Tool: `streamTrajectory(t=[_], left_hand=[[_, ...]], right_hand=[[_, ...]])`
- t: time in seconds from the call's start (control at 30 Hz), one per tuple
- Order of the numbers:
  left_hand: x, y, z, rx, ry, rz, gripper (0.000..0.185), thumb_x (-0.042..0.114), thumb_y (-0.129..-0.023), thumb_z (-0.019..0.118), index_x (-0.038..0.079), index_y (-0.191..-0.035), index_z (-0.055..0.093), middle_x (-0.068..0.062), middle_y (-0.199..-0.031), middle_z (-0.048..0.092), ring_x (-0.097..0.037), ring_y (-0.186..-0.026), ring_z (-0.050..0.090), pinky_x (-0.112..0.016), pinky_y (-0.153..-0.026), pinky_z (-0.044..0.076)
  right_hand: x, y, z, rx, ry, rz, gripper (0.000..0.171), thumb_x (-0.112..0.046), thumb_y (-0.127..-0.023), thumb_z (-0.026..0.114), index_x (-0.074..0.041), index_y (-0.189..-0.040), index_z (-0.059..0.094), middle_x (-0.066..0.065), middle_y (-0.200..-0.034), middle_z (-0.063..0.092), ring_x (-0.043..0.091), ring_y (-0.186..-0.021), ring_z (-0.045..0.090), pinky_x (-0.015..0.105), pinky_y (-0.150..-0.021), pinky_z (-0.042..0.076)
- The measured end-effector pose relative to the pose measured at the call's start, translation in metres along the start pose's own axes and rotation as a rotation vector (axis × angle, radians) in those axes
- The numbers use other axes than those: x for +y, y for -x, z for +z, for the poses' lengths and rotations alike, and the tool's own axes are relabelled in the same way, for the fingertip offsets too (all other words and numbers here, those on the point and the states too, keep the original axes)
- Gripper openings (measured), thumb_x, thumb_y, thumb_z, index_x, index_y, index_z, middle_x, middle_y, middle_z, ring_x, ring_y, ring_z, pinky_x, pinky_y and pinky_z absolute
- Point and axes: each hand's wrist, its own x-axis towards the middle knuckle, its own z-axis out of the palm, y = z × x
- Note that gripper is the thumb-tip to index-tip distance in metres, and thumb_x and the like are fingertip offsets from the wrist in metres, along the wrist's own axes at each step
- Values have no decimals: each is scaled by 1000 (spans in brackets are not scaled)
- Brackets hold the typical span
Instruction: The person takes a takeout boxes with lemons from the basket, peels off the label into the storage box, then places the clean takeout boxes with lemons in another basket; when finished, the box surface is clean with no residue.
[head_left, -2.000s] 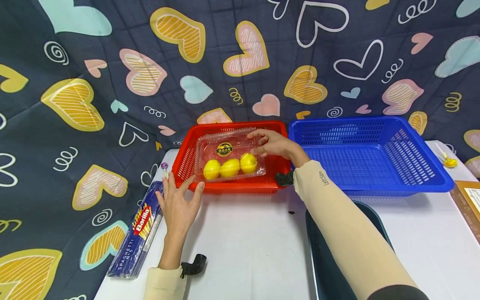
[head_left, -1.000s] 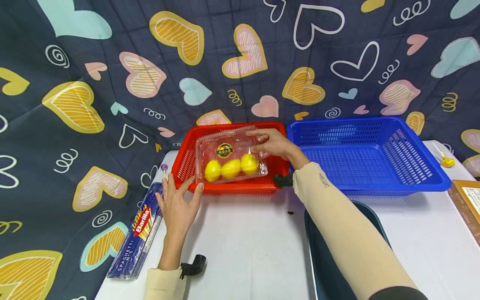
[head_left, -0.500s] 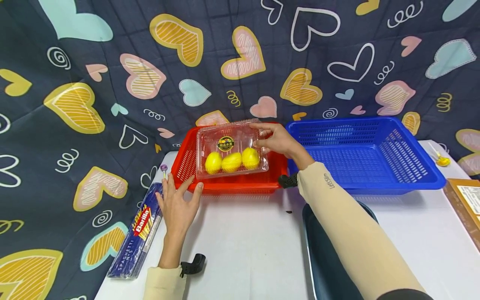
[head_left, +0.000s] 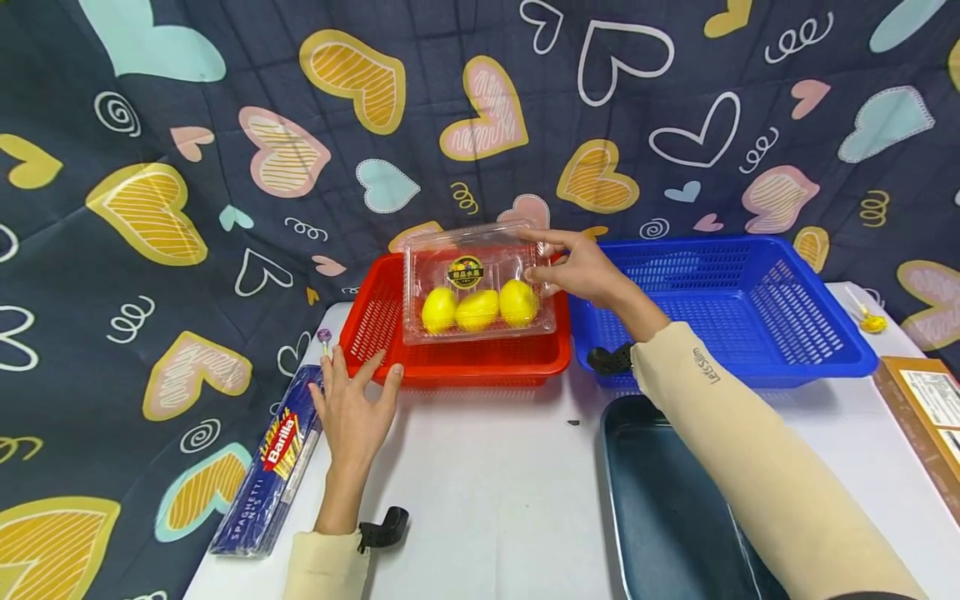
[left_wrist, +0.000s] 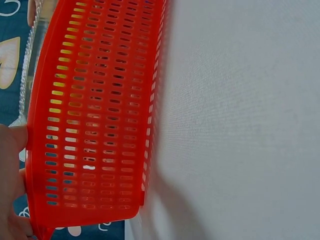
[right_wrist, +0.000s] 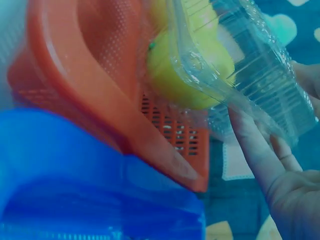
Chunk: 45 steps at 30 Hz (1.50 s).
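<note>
- The clear box point(head_left: 491, 287) with yellow fruits point(head_left: 477, 310) is tilted over the red basket point(head_left: 457, 360).
- The right hand point(head_left: 588, 268) pinches the box's right end, maybe because that side is easy to hold.
- The left hand point(head_left: 354, 417) rests spread fingers on the basket's rim, perhaps for steadiness.
- Only the left wrist view shows yellow through the basket's holes.

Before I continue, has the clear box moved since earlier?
Yes: in the head view, the clear box has shifted up and right against the red basket.

Head view looks forward and down. Both nearer wrist views share the red basket point(left_wrist: 97, 122): nine o'clock in the left, ten in the right.
</note>
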Motion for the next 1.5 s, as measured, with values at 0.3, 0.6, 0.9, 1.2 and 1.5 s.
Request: streamTrajectory(t=[0.3, 0.6, 0.9, 1.2, 1.5], left_hand=[[-1, 0, 1, 1, 2, 4, 55, 53, -96, 59, 18, -139, 64, -24, -167, 24, -46, -158, 9, -71, -123, 0], [1, 0, 0, -1, -7, 10, 56, 51, -95, 62, 17, -138, 65, -24, -167, 24, -46, -158, 10, -69, -124, 0], [2, 0, -1, -7, -9, 11, 57, 52, -95, 61, 16, -139, 64, -24, -167, 24, -47, -157, 10, -70, -124, 0], [2, 1, 0, -9, -16, 18, 57, 52, -95, 61, 15, -139, 64, -25, -166, 25, -48, -157, 11, -69, -124, 0], [2, 0, -1, -13, -29, 27, 58, 51, -95, 61, 14, -140, 63, -25, -166, 26, -49, -156, 12, -68, -125, 1]], right_hand=[[-10, 26, -13, 36, -31, -52, 61, -2, -89, 74, -17, -146, 57, 15, -104, 46, 28, -82, 72, 35, -68, 64], [-22, 64, -25, 89, 18, 3, 61, -8, -92, 74, -22, -149, 55, 16, -124, 46, 31, -95, 70, 35, -73, 64], [-23, 99, -29, 103, 19, 5, 63, -7, -93, 72, -23, -151, 52, 16, -122, 46, 19, -87, 74, 34, -75, 64], [-23, 134, -22, 89, 111, 1, 64, -15, -95, 72, -26, -153, 49, 18, -129, 49, 22, -93, 75, 31, -77, 63], [-23, 165, -4, 72, 116, -5, 62, -14, -94, 73, -25, -151, 51, 19, -135, 52, 27, -95, 70, 28, -77, 63]])
